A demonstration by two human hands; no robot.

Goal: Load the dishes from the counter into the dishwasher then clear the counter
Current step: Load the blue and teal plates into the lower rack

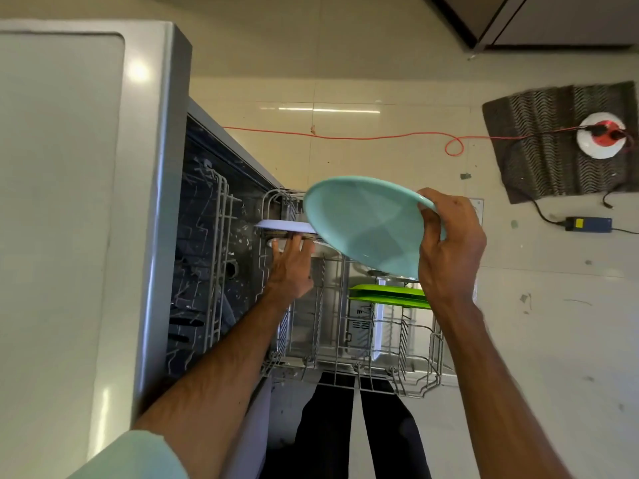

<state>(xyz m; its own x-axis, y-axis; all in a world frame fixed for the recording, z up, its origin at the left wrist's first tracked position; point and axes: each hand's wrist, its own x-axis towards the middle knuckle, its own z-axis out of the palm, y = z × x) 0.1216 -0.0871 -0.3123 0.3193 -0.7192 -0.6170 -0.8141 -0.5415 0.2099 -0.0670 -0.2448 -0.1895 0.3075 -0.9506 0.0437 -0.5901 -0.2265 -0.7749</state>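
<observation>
Over rack, cream floor tiles: right grip around teal plate, left grip released.

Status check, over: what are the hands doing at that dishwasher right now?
Right hand grips teal plate over lower rack. Left hand on white dish, grip unclear. Green plates stand racked beneath the teal plate.
</observation>
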